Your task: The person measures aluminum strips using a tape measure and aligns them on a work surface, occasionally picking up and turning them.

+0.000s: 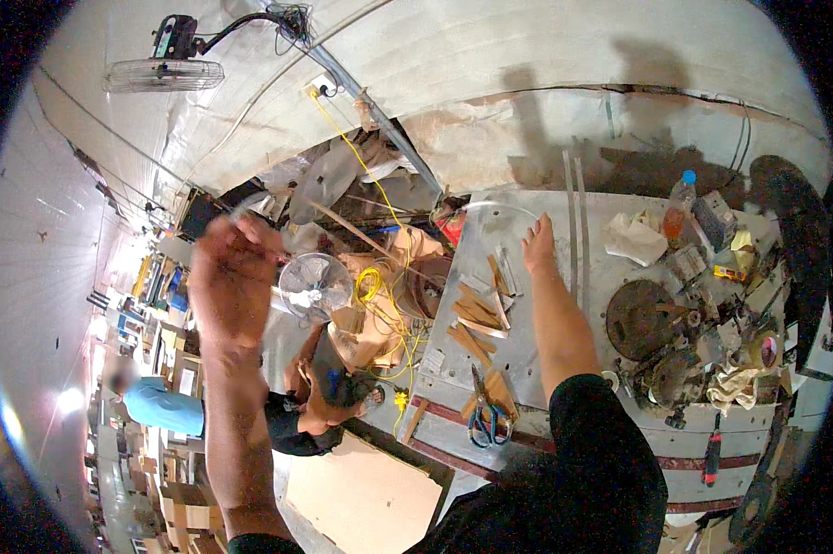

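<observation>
We lean over a large grey table (610, 222). Our left hand (236, 254) is raised off its left side, fingers curled; blur hides whether it grips anything. Our right hand (539, 245) is over the tabletop, fingers partly bent; we cannot tell its hold. Nearby lie brown strips (479, 307), then blue-handled scissors (482, 397). A thin pale curved strip (504, 205) runs by the right fingertips.

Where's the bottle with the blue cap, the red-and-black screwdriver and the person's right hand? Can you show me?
Blue-capped plastic bottle (679, 209): head view, middle of its body.
Red-and-black screwdriver (713, 451): head view, on its handle.
Right hand (539, 249): head view, middle of the hand.
</observation>
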`<state>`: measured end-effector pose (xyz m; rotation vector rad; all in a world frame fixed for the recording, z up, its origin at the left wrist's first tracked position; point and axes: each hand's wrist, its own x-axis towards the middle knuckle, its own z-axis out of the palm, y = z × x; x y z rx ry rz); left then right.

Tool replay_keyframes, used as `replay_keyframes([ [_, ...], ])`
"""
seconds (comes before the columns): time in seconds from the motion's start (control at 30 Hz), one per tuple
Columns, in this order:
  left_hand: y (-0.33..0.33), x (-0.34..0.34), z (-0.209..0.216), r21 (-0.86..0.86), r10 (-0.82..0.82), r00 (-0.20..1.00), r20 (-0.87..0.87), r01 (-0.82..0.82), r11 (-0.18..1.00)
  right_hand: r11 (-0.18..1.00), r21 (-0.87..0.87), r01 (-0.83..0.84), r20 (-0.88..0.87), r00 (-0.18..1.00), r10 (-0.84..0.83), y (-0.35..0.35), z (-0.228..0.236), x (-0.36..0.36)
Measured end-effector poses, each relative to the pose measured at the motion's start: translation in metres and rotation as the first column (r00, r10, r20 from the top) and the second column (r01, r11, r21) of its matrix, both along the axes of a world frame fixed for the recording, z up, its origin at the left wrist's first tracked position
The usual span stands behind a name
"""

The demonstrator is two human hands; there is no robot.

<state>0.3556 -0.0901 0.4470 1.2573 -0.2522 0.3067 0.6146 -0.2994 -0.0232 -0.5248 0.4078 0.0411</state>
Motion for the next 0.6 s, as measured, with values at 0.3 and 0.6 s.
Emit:
replay_keyframes([
  [0.3,0.003,-0.029,0.103,0.016,-0.046,0.948,0.315,0.043,0.999,0.951,-0.296,-0.09,0.011,0.995,0.098,-0.009,-0.031,0.034],
  [0.6,0.055,-0.093,0.162,-0.015,-0.045,0.904,0.426,0.057,0.998,0.906,-0.411,-0.097,-0.011,0.995,0.102,-0.023,0.022,0.04],
])
